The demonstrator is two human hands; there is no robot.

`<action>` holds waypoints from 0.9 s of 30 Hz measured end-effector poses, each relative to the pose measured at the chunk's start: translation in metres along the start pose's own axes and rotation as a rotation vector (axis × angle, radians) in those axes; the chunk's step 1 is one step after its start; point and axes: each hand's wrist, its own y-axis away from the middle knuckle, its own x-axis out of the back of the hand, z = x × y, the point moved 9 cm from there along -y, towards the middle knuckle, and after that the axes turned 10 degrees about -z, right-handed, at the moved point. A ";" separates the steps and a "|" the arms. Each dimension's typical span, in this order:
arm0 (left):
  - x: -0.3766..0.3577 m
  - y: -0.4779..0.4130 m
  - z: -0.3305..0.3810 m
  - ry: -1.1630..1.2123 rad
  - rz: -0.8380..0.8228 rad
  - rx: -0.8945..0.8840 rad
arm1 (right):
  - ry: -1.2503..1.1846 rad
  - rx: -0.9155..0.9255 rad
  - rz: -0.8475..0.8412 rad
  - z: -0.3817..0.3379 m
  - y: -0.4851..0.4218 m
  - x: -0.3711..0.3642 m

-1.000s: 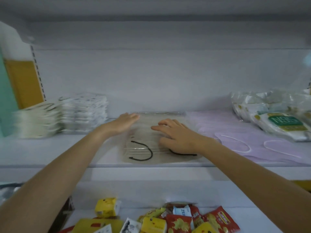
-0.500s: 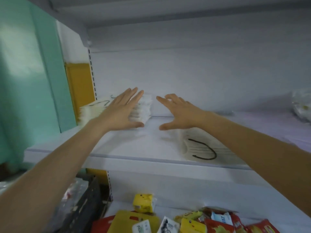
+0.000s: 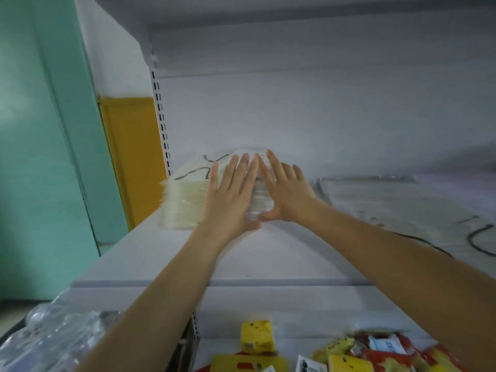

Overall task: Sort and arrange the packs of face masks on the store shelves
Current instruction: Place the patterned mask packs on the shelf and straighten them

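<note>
Upper shelf [image 3: 188,253], white, is viewed from the front. Two stacks of mask packs are set side by side at its left rear, near the perforated upright [image 3: 161,122]. One is a cream stack [image 3: 185,200] with dark ear loops showing on its top pack. The other is a clear-wrapped stack [image 3: 259,196] touching it on the right and mostly hidden by the hands. The left hand [image 3: 230,194] is laid flat against the front where the two stacks meet, fingers straight and slightly spread, tips reaching the top edge. The right hand [image 3: 285,193] is pressed flat against the clear-wrapped stack's right side, fingers straight and lightly fanned. It is angled leftward, so the fingertips of both hands nearly meet at the top. Both thumbs are held low by the shelf surface with tips close together; whether they touch cannot be told. A flat mask pack [image 3: 402,208] with black loops is spread on the shelf to the right, apart from the stacks. Below, yellow and red snack packets [image 3: 375,353] are heaped, and crumpled clear plastic [image 3: 53,342] is noted at lower left. A teal wall [image 3: 40,130] and a yellow panel [image 3: 134,157] are seen left of the unit.
</note>
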 end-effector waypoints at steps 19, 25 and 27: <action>0.017 0.021 0.004 -0.015 0.165 -0.096 | 0.178 0.046 0.031 0.016 -0.001 0.000; 0.019 0.004 0.018 -0.019 0.038 -0.092 | 0.137 0.127 0.150 0.038 0.000 -0.003; 0.013 -0.011 0.028 -0.013 -0.083 -0.103 | 0.163 0.146 0.169 0.043 0.000 -0.005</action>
